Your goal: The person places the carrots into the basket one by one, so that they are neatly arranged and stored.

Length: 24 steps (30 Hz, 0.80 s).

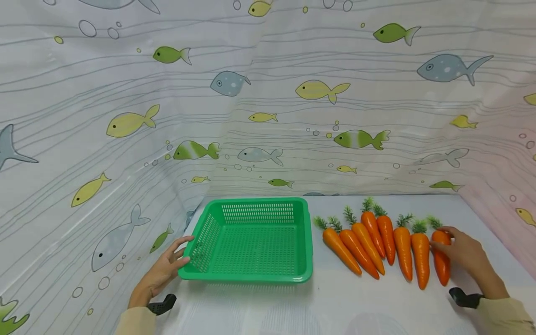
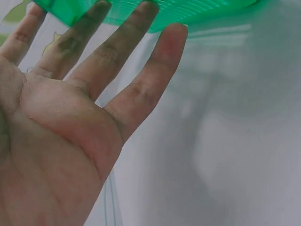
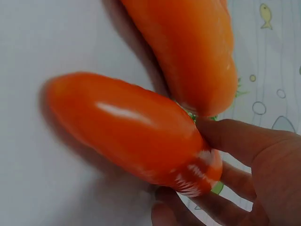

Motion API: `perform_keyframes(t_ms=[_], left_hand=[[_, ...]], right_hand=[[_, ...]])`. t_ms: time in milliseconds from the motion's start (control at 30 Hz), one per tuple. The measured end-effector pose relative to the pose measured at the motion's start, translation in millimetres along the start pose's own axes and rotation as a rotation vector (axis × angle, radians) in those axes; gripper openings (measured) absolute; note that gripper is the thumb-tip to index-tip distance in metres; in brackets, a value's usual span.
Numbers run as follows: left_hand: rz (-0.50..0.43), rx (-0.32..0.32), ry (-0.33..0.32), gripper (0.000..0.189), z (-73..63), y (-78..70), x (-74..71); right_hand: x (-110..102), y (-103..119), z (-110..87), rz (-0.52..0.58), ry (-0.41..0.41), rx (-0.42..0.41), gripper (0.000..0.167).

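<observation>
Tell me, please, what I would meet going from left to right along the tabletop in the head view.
Left hand → green basket → group of seven orange carrots → eighth carrot, pinched near its leafy end → right hand pinching it.

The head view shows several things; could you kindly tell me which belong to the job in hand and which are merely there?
Apparently part of the job:
rightmost carrot, held by the right hand
seven other carrots beside it
green basket, touched by the left hand

Apparently just there:
fish-patterned sheet behind
black wrist devices, worn rather than handled
</observation>
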<state>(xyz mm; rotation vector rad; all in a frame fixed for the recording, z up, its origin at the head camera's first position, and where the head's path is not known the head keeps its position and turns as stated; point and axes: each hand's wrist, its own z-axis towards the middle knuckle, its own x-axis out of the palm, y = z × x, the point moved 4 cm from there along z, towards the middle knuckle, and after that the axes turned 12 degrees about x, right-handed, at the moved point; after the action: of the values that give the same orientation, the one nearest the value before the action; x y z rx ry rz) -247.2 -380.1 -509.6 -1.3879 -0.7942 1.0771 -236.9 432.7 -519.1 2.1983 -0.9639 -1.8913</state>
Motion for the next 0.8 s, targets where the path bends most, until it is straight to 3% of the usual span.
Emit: perform_keyframes(t_ms=[233, 433, 633, 800], left_hand=[[-0.023, -0.002, -0.011, 0.066, -0.4, -2.7, 3.5], [-0.011, -0.009, -0.044, 0.065, 0.6, -5.2, 3.2], [0.049, -0.054, -0.061, 0.067, -0.2, -6.4, 2.3], [0.086, -0.064, -0.061, 0.067, 0.0, -6.8, 4.3]], right_hand=[[-1.5, -3.1, 3.9, 0.015, 0.053, 0.007, 0.087], [-2.0, -7.9, 6.2, 0.047, 0.041, 0.036, 0.087], [-8.6, -14.4, 3.8, 0.044, 0.007, 0.068, 0.089], [-19.0, -13.3, 0.1, 0.054, -0.069, 0.064, 0.09]])
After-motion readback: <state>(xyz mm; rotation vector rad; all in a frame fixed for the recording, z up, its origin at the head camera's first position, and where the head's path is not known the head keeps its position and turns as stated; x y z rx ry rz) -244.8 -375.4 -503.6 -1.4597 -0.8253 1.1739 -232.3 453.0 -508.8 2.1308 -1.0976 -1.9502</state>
